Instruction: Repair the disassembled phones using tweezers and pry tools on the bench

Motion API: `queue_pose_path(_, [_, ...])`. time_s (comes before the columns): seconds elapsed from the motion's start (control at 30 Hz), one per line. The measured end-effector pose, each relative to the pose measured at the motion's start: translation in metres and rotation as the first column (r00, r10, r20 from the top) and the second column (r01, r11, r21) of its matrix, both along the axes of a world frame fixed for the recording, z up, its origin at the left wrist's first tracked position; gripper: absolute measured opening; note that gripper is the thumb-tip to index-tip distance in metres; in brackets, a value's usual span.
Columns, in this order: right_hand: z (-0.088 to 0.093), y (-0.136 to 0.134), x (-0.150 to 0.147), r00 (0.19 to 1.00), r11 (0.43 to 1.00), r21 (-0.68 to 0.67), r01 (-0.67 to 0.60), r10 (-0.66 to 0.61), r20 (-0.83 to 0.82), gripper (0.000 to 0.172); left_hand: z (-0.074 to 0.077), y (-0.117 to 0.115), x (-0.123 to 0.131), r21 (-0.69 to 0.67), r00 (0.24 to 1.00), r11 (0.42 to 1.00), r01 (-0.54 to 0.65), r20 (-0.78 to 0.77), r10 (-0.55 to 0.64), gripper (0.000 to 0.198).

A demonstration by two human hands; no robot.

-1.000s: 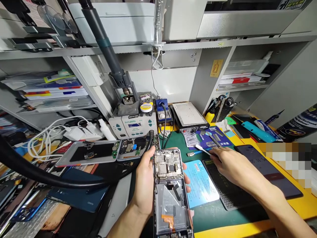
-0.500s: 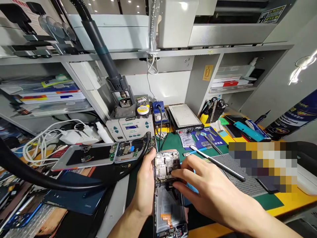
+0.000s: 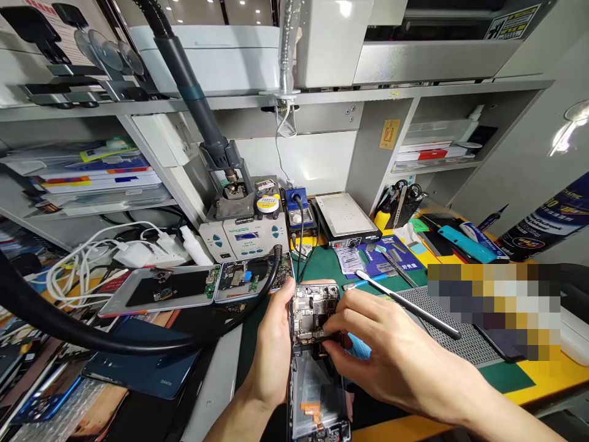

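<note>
Black phone frame (image 3: 316,387) still clamped in left hand (image 3: 271,350) | right hand (image 3: 386,362) now pinching its circuit board (image 3: 308,310)

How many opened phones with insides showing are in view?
3: the held phone in the left hand, right hand on its board; a silver-framed phone and a board-filled phone side by side behind. Clutter may hide more.

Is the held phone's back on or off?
Off: the phone shows its bare circuit board as the left hand holds it.
</note>
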State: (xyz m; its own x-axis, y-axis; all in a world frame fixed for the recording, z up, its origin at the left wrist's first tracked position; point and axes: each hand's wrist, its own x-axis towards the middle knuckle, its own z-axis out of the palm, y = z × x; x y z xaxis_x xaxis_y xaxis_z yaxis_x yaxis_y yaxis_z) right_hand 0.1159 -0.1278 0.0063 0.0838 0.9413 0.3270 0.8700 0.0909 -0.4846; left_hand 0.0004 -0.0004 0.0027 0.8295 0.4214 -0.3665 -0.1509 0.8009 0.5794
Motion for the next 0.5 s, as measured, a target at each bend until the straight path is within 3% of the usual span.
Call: queue_pose_path(0.5, [0.0069, 0.0045, 0.0009, 0.996, 0.998, -0.005, -0.061, 0.061, 0.066, 0.01, -0.0021, 0.0036, 0.0012, -0.016, 0.998, 1.0, 0.025, -0.053, -0.025, 0.051])
